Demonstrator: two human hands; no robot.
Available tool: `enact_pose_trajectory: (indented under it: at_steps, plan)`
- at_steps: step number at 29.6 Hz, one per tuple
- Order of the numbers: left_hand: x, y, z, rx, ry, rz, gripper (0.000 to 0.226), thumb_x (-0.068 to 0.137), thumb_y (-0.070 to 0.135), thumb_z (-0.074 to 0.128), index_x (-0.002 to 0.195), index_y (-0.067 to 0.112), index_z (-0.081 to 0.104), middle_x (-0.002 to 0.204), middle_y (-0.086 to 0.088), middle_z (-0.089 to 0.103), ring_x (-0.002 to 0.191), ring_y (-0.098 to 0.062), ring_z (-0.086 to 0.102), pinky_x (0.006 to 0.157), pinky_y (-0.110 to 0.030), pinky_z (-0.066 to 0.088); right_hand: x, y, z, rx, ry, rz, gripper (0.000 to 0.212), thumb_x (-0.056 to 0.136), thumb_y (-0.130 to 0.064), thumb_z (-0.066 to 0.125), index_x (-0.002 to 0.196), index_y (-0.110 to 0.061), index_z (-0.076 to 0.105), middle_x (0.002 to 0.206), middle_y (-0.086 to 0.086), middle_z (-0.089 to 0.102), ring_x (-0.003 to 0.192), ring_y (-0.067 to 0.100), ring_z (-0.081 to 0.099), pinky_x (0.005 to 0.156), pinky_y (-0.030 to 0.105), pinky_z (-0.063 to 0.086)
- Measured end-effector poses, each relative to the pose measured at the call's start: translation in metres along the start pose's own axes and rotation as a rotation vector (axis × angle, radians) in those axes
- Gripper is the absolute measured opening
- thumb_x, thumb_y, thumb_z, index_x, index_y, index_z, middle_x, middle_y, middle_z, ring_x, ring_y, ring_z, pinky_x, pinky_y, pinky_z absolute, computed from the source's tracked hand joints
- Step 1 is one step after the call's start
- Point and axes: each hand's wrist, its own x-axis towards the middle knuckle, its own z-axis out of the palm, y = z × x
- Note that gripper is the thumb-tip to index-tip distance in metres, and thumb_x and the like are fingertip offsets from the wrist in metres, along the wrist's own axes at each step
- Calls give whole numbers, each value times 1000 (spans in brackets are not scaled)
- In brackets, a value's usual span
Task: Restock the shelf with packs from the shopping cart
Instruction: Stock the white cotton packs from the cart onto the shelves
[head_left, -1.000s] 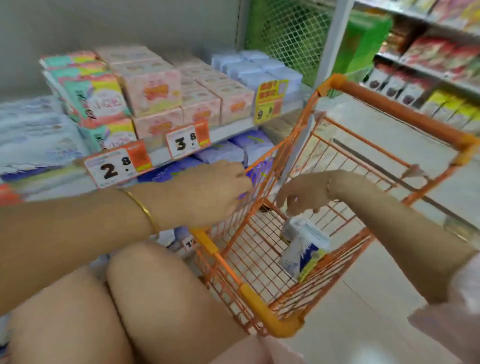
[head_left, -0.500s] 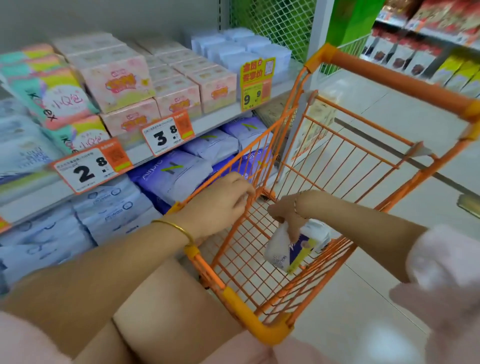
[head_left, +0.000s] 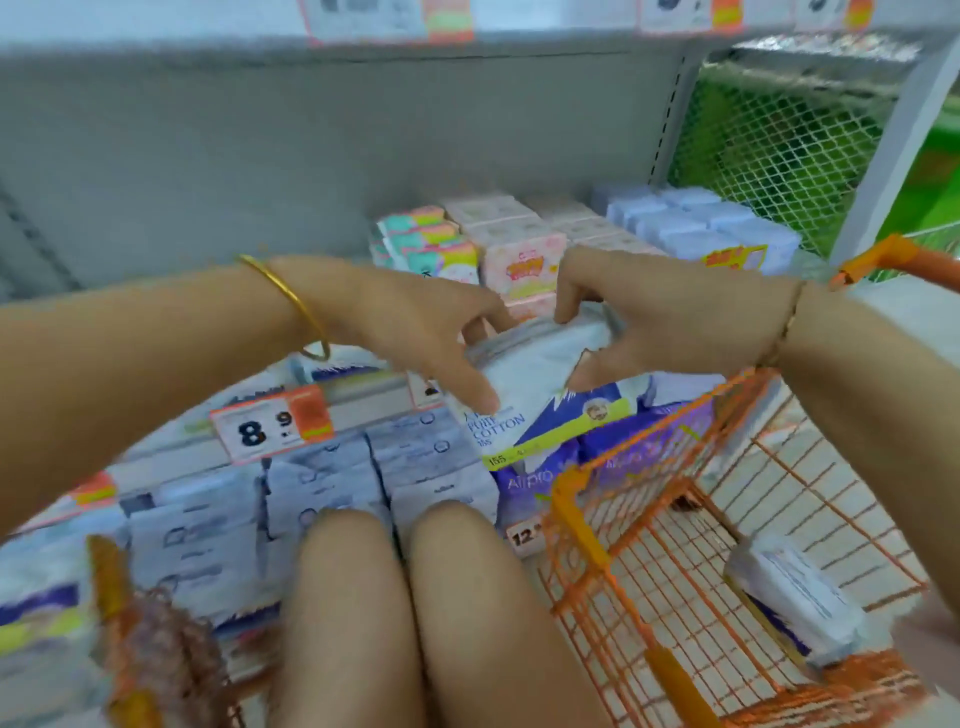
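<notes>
Grey shelving (head_left: 311, 156) ahead; our left hand (head_left: 395, 322) and right hand (head_left: 649, 312) grip a white, blue-printed pack (head_left: 530, 379) beside the cart (head_left: 576, 499).

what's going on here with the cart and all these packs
A person crouches at a store shelf, gripping a white pure-cotton pack with the left hand and right hand, holding it up in front of the shelf beside the orange shopping cart. A second pack lies in the cart.
</notes>
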Motion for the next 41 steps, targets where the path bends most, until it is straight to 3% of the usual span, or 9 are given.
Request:
enact_pose_trajectory:
  at_steps: [4, 8, 14, 19, 26, 30, 33, 37, 41]
  plan:
    - [-49, -55, -36, 22, 171, -112, 79, 60, 44, 83, 128, 28, 44, 113, 12, 55, 102, -16, 59, 91, -37, 50, 54, -48, 9, -1, 193, -190, 46, 72, -27, 78, 104, -12, 49, 96, 0, 46, 87, 18, 40, 69, 25, 28]
    - [-75, -108, -50, 107, 432, -178, 70, 69, 19, 82, 129, 16, 46, 118, 3, 52, 103, -14, 50, 81, -20, 38, 117, -92, 30, -76, 305, -270, 45, 76, -24, 74, 108, -10, 46, 109, 10, 48, 95, 28, 49, 78, 34, 38]
    - [-66, -188, -53, 179, 804, -371, 75, 77, 21, 71, 142, 22, 33, 140, -17, 30, 127, -37, 34, 108, -41, 32, 219, -120, 60, -107, 467, -283, 46, 83, -16, 65, 123, -14, 43, 133, 10, 36, 103, 36, 49, 85, 42, 46]
    - [-48, -235, -56, 3, 960, -514, 72, 87, 12, 60, 146, 28, 23, 145, -17, 15, 114, -38, 50, 99, -34, 41, 299, -130, 79, -59, 493, -241, 54, 78, 1, 61, 127, -12, 45, 133, 12, 38, 104, 38, 51, 90, 39, 45]
    - [-30, -279, -44, -215, 940, -586, 54, 86, -7, 39, 134, 18, 39, 123, -17, 36, 70, -22, 47, 75, -24, 38, 357, -124, 125, 64, 330, -198, 53, 77, 8, 59, 126, -5, 46, 131, 18, 39, 106, 39, 52, 93, 41, 46]
    - [-21, -295, -27, -203, 781, -588, 47, 91, -7, 32, 132, 10, 48, 128, -19, 53, 111, -35, 54, 85, -27, 40, 361, -118, 141, 4, 64, -166, 43, 86, 3, 47, 127, -4, 41, 132, 19, 38, 108, 36, 51, 93, 39, 47]
    - [-21, -296, -23, -205, 751, -581, 48, 93, -8, 31, 130, 13, 54, 131, -14, 53, 116, -33, 51, 87, -23, 36, 358, -114, 134, -122, -36, -111, 34, 93, -12, 40, 126, -8, 46, 130, 18, 48, 113, 34, 50, 97, 41, 44]
    - [-24, -288, -30, -157, 715, -614, 49, 92, -7, 33, 132, 15, 51, 135, -16, 48, 116, -33, 51, 94, -25, 38, 337, -113, 117, -105, 54, -94, 37, 91, -2, 38, 127, -5, 46, 126, 20, 52, 113, 35, 50, 95, 40, 45]
    - [-18, -246, -37, -85, 846, -526, 48, 88, -6, 39, 132, 10, 48, 134, -20, 38, 115, -35, 49, 102, -32, 37, 264, -115, 78, 6, 152, -178, 45, 88, 9, 36, 129, -6, 47, 129, 17, 49, 118, 32, 48, 95, 32, 42]
